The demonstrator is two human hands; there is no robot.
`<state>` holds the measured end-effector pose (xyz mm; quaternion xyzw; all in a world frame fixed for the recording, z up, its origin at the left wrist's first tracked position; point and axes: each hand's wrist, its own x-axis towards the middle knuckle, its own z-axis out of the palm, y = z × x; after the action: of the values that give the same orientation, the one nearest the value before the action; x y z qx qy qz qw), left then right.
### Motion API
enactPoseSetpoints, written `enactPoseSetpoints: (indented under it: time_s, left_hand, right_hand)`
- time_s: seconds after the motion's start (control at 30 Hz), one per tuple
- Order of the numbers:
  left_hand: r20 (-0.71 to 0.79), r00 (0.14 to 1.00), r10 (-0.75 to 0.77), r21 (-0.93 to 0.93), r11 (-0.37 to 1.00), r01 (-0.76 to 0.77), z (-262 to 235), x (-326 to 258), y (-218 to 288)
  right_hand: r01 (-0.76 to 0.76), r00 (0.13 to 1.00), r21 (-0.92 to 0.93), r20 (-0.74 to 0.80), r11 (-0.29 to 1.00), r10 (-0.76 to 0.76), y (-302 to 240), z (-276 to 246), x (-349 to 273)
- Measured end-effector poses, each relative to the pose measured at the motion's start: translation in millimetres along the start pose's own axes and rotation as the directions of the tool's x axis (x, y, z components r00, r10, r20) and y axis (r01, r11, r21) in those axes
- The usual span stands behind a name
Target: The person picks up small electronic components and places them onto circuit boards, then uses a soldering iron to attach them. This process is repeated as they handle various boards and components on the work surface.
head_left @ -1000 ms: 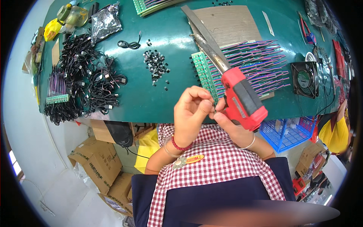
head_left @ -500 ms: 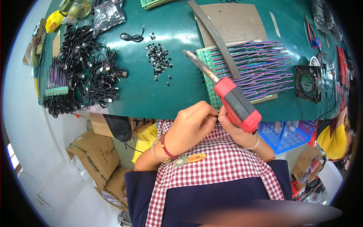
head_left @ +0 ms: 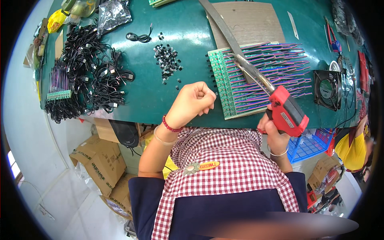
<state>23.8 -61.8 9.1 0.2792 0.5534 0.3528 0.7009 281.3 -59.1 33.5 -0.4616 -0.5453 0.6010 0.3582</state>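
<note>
My right hand point(head_left: 275, 134) grips a red and black soldering gun point(head_left: 289, 112) at the front edge of the table. Its metal barrel slants up and left over the wired boards, and its tip overlaps a long grey metal bar point(head_left: 228, 32) in the view. The panel of green circuit boards point(head_left: 220, 76) has rows of thin multicoloured wires point(head_left: 272, 80) running off to the right. My left hand point(head_left: 193, 103) is closed above the table, left of the panel; whatever its fingers hold is hidden. A pile of small black components point(head_left: 166, 60) lies beyond it.
Bundled black cables point(head_left: 106, 80) heap up at the left, near another wired board strip point(head_left: 59, 95). A wooden board point(head_left: 250, 22) lies under the bar. At the right stands a small black fan point(head_left: 327, 89); a blue basket point(head_left: 306, 146) sits below the table edge.
My hands have parted: the left moved up and left over the table, the right moved rightward with the soldering gun. The gun's tip has shifted right onto the bar area.
</note>
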Motion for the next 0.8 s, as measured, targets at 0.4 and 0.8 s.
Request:
enactPoseSetpoints:
  time_s: [0.4,0.8]
  left_hand:
    - [0.005,0.995,-0.099,0.099,0.99,0.098,0,19,4]
    - [0.041,0.996,-0.085,0.072,0.994,0.082,-2,19,5]
  right_hand:
    - [-0.143,0.982,-0.044,0.117,0.989,0.148,31,-35,-37]
    - [-0.255,0.96,0.116,0.144,0.96,0.238,27,-35,-40]
